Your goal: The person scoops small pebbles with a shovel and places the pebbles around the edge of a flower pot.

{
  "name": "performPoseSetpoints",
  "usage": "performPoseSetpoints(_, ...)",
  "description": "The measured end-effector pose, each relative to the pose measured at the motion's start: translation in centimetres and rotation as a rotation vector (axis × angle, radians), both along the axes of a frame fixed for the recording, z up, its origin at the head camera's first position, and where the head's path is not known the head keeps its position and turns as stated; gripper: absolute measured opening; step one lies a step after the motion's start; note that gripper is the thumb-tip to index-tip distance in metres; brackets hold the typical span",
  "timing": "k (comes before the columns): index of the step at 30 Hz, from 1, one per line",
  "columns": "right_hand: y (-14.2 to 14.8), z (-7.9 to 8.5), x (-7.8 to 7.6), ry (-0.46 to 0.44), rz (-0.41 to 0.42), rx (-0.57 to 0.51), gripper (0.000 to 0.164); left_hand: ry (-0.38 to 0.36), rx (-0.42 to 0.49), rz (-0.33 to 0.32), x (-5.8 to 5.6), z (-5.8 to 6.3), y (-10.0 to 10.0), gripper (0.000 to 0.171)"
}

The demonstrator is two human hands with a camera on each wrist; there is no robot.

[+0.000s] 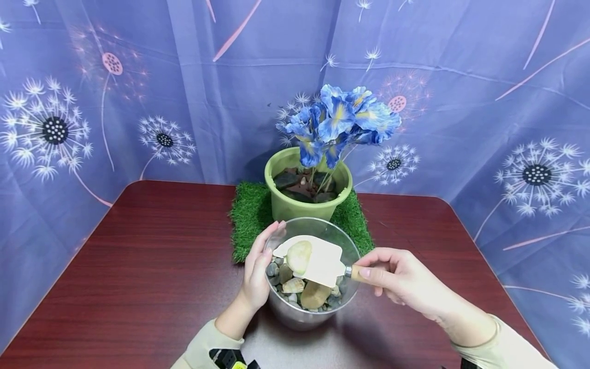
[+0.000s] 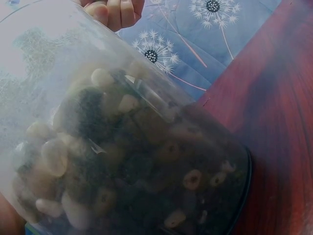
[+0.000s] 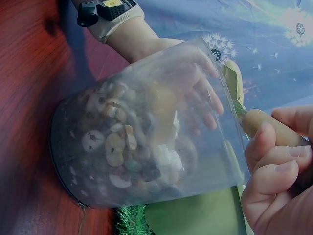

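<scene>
My right hand (image 1: 392,274) grips the wooden handle (image 3: 279,129) of a small trowel. The pale blade of the trowel (image 1: 324,261) lies across the mouth of a clear container (image 1: 355,246), over the stones (image 1: 315,296) and pebbles inside. A pale yellowish stone (image 1: 299,257) sits on the blade. My left hand (image 1: 258,269) rests against the container's left side, fingers extended along the outer wall. Through the wall in the left wrist view, many pebbles (image 2: 55,156) show.
Behind the container, a green pot (image 1: 304,207) with blue flowers (image 1: 338,120) stands on an artificial grass mat (image 1: 249,220). Dark stones lie inside the pot. The dark red table (image 1: 152,277) meets a blue patterned cloth (image 1: 221,102) at its back and sides.
</scene>
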State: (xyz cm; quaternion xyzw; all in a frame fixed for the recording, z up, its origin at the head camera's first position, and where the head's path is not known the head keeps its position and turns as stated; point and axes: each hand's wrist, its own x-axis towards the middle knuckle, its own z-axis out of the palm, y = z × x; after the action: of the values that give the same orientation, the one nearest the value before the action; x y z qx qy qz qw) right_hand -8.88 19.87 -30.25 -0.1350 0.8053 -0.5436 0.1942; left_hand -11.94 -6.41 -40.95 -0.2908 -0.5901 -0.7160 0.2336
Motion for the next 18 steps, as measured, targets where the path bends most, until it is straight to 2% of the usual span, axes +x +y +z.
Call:
performPoseSetpoints(8,0.1,0.3,-0.5,-0.008,-0.036,0.040,0.023,0.018,0.006,-0.004,0.1,0.1,0.0,0.047)
performPoseSetpoints(18,0.5,0.6,-1.1,0.055,-0.031,0.019,0.022,0.012,0.002,-0.002,0.1,0.2,0.0,0.047)
